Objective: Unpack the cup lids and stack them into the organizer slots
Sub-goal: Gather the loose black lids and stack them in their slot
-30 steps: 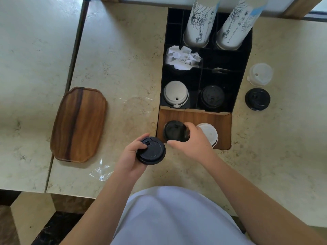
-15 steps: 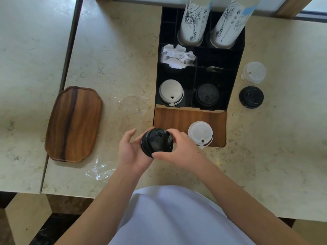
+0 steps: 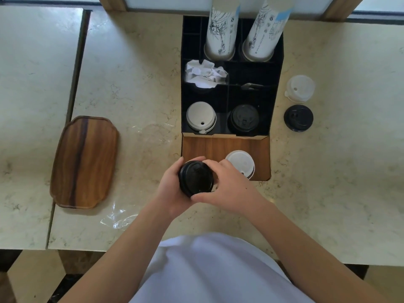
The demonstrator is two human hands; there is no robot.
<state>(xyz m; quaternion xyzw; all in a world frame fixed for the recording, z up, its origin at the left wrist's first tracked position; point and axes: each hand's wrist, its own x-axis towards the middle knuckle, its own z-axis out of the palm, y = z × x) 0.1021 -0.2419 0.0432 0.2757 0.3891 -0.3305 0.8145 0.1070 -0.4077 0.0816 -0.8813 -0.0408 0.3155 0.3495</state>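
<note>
Both hands have closed in since a second ago: then the left hand held one black lid alone while the right reached to another on the wood flap; now the two grip a black stack (image 3: 196, 179) together, just in front of the flap (image 3: 209, 147). I see the left hand (image 3: 172, 189) cupping the stack from the left, fingers curled round its rim. Right hand (image 3: 227, 186) clamps it from the right, thumb along the near edge. How many lids are in the stack I cannot tell.

White lids (image 3: 240, 162) sit on the flap, just beside the right hand. In the organizer (image 3: 276, 88), a white pile (image 3: 201, 118) fills the near-left slot and a black pile (image 3: 243, 118) the near-right. Crumpled paper (image 3: 205, 73) lies behind the white pile; two cup sleeves (image 3: 223, 29) stand at the back.

On the counter (image 3: 131, 73), right of the organizer, a clear lid (image 3: 300, 88) and a black lid (image 3: 298, 118) lie near each other. Wooden tray (image 3: 84, 161) lies well to the left, plastic wrap (image 3: 118, 217) near it.
</note>
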